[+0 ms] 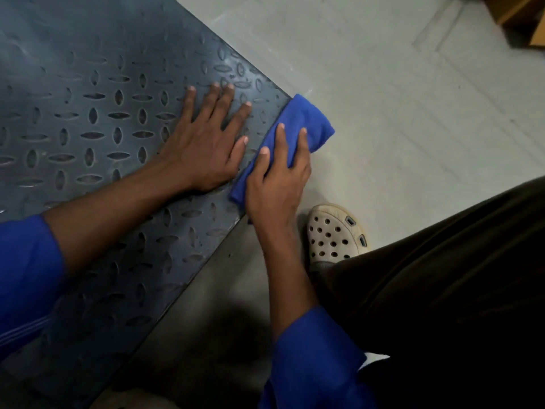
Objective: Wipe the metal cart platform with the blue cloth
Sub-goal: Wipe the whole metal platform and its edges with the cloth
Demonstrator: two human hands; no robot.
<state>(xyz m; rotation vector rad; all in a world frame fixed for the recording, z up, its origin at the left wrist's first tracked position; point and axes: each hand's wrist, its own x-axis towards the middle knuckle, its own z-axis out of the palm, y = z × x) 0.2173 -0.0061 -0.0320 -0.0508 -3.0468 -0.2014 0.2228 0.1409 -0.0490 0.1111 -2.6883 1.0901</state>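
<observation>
- the metal cart platform [88,84] fills the left of the head view: a dark plate with a raised oval tread pattern, sitting low over the pale floor [383,113], with one corner pointing towards the upper right.
- the left hand [203,143] lies flat on the platform, fingers straight and spread, palm down, holding nothing; it looks like a brace for the person's weight.
- the right hand [274,187] is clamped on the blue cloth [306,122], fingers laid over the top of the folded bundle and curled round it.
- the blue cloth sits on the platform's right-hand edge, just short of the corner, partly on the plate and partly hanging out over the floor; it is just beside the left hand's thumb.
- how far along: judging from the cloth's place, the wipe is under way and is working the rim and corner of this side.
- the plate shows faint streaks and a dull sheen towards the upper left, but i cannot tell from this whether those parts are already wiped or are yet to be done.
- the near stretch of the platform, under the left forearm and the blue sleeve [26,276], is in shadow, so its state cannot be read either.
- what seems left: the rest of this edge, and any of the broad tread surface not yet covered.
- beside the right wrist are a perforated cream shoe [333,234] and dark trousers [442,276]; a brown box [519,16] shows at the top right corner.
</observation>
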